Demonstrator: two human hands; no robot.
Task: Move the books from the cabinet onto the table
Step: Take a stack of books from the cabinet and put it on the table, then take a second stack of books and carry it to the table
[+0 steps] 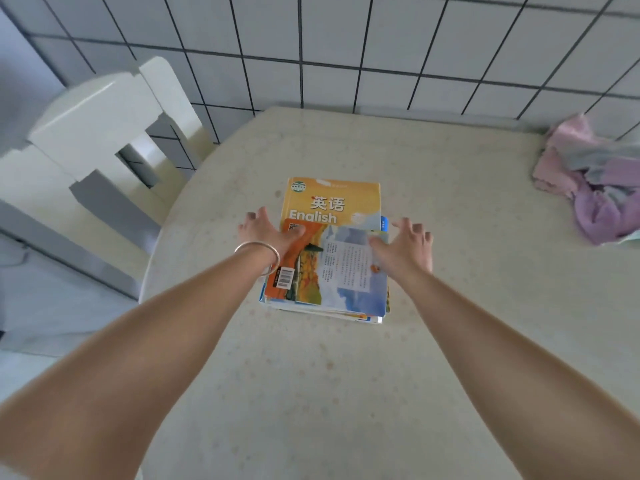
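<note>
A stack of books (332, 271) lies on the pale round table (346, 393), near its middle. The top book shows a back cover with a barcode. Under it, shifted toward the wall, is a yellow book (332, 199) marked "English". My left hand (273, 233), with a silver bangle on the wrist, rests on the stack's left edge, thumb on the top cover and fingers spread. At the stack's right edge my right hand (405, 247) touches the top book, fingers apart. Neither hand grips a book. No cabinet is in view.
A white chair (93, 140) stands at the table's left, against the tiled wall (346, 46). A crumpled pink and purple cloth (595, 188) lies at the table's far right edge.
</note>
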